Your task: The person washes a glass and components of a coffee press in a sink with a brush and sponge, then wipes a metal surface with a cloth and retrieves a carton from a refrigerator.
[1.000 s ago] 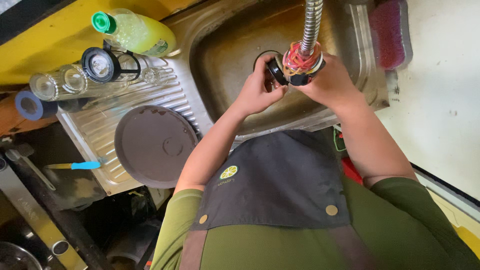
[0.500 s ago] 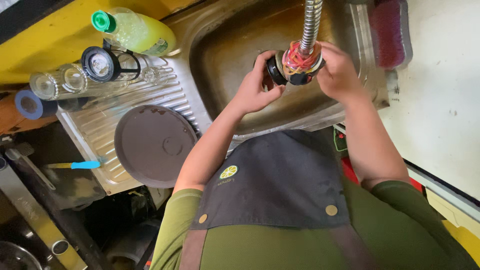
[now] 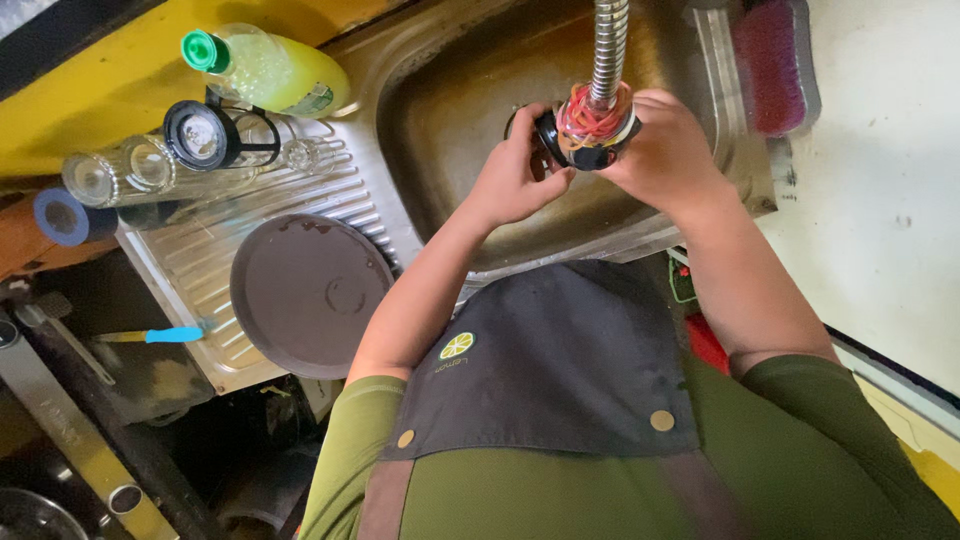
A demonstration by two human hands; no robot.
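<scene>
Change: against the picture half a second back, both hands sit at the same spot on the tap head; the left hand's fingers look a touch more curled toward it, little else has shifted.
Right grip: the right hand [image 3: 668, 160] is wrapped closed around the tap head [image 3: 590, 130], a black nozzle bound with red and orange rubber bands.
Left grip: the left hand [image 3: 512, 178] has its fingers narrowed on the nozzle's near side, touching its black rim.
Tap head: at the end of a ribbed metal hose [image 3: 608, 45], hanging over the middle of the sink [image 3: 450, 110].
Sink edges: a pink scrubbing brush [image 3: 772, 62] lies on the right rim.
Draining board: a round brown plate [image 3: 308, 295] lies near its front edge; upturned glasses [image 3: 150, 170] and a green-capped yellow bottle [image 3: 265, 68] lie at its back edge.
</scene>
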